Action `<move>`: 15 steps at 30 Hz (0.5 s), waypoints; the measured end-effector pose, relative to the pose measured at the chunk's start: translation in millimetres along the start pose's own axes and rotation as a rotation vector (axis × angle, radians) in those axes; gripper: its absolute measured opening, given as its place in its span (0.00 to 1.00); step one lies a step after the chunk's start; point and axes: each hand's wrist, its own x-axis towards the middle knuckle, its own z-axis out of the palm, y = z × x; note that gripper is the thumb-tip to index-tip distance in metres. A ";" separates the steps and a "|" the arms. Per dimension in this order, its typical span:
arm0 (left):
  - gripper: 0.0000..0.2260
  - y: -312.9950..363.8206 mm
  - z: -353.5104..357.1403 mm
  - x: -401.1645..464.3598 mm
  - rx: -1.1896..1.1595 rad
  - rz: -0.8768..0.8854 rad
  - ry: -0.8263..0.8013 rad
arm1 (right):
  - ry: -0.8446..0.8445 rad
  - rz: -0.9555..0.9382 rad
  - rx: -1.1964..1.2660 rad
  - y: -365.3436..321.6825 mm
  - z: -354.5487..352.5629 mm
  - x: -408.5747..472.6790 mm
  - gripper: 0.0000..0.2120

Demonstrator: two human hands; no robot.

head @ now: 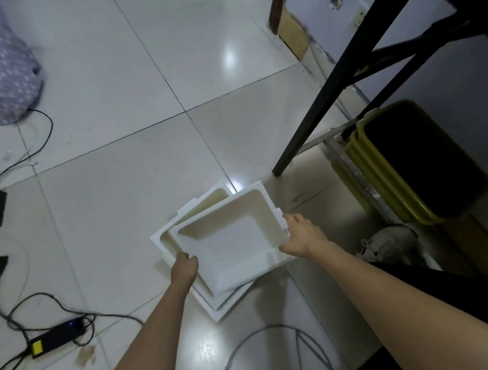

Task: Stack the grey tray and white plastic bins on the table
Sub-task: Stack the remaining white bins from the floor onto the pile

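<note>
Fingers of the left hand (185, 267) curl over the near-left rim of the upper white bin (235, 242); the right hand (301, 232) grips its right rim. That bin sits askew in a second white bin (207, 204) on the floor (117, 192). This looks like the pick-up step; next, lifting both toward the table (400, 46). No grey tray is visible.

- Glossy pale square-tiled floor (110, 78) reflecting ceiling light.
- Black metal table legs (328, 94) at right.
- Yellow-green plastic stools (379, 170) stacked beneath.
- Black cables (44, 308) along the floor's left edge.
</note>
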 end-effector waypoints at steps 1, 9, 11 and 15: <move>0.19 -2.4 2.3 5.3 -0.027 -0.017 -0.014 | -0.011 0.001 0.001 2.0 3.5 4.1 0.38; 0.18 -14.4 10.0 22.1 -0.240 -0.146 -0.083 | -0.080 0.053 0.104 -1.3 15.3 33.5 0.41; 0.19 -16.7 12.4 25.1 -0.256 -0.153 -0.075 | -0.091 0.047 0.105 -1.7 16.6 37.4 0.42; 0.16 -21.9 20.1 35.7 -0.317 -0.166 -0.078 | -0.110 0.031 0.104 0.3 22.7 41.7 0.43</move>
